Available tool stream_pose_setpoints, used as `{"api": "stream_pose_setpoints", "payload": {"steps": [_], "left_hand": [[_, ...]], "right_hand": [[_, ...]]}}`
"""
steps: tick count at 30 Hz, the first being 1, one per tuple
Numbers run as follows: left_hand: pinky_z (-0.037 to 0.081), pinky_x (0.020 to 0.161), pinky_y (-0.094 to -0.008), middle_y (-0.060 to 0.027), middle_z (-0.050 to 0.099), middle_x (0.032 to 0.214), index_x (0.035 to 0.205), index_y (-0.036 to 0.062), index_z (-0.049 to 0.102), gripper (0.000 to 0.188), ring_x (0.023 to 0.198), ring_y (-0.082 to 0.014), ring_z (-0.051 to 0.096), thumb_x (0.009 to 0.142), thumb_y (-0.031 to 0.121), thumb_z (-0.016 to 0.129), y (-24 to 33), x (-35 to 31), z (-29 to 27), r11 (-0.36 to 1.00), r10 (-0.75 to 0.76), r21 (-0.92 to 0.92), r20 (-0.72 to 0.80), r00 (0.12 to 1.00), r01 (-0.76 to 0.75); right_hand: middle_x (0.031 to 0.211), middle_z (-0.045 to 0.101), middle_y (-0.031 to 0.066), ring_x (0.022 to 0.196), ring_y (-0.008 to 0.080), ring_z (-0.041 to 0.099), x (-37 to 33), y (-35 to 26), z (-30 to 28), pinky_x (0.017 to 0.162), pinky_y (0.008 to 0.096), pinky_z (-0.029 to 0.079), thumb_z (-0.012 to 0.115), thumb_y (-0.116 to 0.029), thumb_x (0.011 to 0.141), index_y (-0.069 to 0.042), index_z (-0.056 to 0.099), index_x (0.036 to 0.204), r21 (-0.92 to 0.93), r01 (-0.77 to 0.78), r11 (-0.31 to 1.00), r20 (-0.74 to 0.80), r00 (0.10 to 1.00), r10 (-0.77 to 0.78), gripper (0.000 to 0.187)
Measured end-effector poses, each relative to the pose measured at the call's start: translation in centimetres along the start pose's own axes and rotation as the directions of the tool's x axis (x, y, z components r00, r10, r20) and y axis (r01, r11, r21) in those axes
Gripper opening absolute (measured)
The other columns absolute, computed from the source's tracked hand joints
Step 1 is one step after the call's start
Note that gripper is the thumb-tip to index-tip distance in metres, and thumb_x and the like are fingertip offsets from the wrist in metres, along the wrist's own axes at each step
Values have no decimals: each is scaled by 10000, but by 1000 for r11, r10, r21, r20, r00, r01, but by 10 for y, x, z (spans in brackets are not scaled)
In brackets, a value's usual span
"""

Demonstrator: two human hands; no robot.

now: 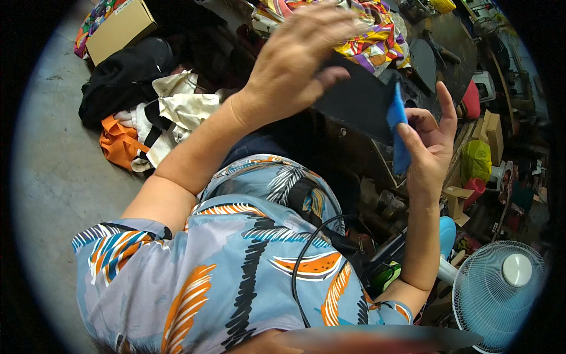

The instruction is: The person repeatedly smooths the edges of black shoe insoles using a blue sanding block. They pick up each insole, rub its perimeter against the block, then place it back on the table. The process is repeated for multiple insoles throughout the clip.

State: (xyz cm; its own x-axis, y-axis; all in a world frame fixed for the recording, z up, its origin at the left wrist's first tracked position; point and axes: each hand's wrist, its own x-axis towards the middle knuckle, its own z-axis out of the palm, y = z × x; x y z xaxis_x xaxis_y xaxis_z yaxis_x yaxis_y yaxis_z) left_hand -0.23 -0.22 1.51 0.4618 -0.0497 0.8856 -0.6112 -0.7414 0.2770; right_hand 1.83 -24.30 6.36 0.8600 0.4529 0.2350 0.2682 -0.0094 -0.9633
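Observation:
My left hand (298, 59) is raised over the bench, its fingers stretched out, slightly smeared by motion and holding nothing. Between the thumb and bent fingers of my right hand (429, 138) is a thin blue flat piece (400, 133), seen nearly edge-on; its material is hard to tell. The index finger of that hand points up, away from the piece. Below and between both hands lies a dark flat sheet or surface (356, 97). Just beyond my left hand is a heap of colourful patterned cloth (377, 41).
Dark tools (442, 52) lie on the bench at the far right. At left, cream and white cloth bags (186, 112), an orange bag (121, 144) and black cloth (121, 79) are piled beside a cardboard box (121, 32). A light-blue fan (500, 295) stands at lower right.

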Motion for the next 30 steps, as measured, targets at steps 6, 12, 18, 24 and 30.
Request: {"api": "stream_pose_setpoints", "payload": {"steps": [6, 12, 18, 24, 30], "left_hand": [[458, 892, -316, -113, 644, 1071, 1088, 69, 631, 318, 1012, -276, 596, 779, 58, 701, 3, -12, 13, 787, -236, -373, 553, 799, 491], [474, 789, -329, -115, 629, 904, 973, 23, 639, 221, 871, -277, 597, 759, 26, 695, -1, -23, 10, 896, -88, -374, 377, 922, 239], [487, 771, -317, -124, 643, 897, 978, 16, 642, 205, 834, -272, 619, 779, 35, 687, 0, -24, 12, 837, -220, -392, 397, 891, 381], [491, 792, -294, -110, 662, 926, 999, 13, 653, 197, 848, -213, 636, 805, 38, 679, -1, -23, 5, 916, -166, -289, 361, 917, 280], [493, 784, -260, -67, 667, 938, 1022, -15, 634, 195, 869, -119, 615, 844, 58, 671, 5, -27, 12, 624, -399, -522, 428, 811, 582]], "right_hand": [[977, 630, 112, 929, 142, 595, -7, -8, -3, 863, 266, 467, 691, -41, 804, -25, 333, 1406, 40, -10, 999, 78, 997, 7, 701], [971, 639, 73, 920, 125, 591, 8, -19, -40, 838, 262, 470, 645, -29, 804, 9, 662, 1072, -243, -72, 967, 70, 993, 92, 271], [915, 610, 76, 862, 151, 581, 8, -12, -43, 768, 265, 464, 580, 28, 691, -28, 718, 945, -346, 120, 930, 339, 941, 4, 294], [914, 588, 59, 855, 149, 578, 13, -20, -51, 777, 267, 457, 543, 19, 678, -30, 711, 900, -516, 142, 845, 277, 961, 8, 283], [968, 606, 79, 916, 157, 573, 16, -14, -46, 828, 273, 446, 549, 32, 691, 0, 678, 930, -345, 145, 927, 269, 962, -51, 273]]}}
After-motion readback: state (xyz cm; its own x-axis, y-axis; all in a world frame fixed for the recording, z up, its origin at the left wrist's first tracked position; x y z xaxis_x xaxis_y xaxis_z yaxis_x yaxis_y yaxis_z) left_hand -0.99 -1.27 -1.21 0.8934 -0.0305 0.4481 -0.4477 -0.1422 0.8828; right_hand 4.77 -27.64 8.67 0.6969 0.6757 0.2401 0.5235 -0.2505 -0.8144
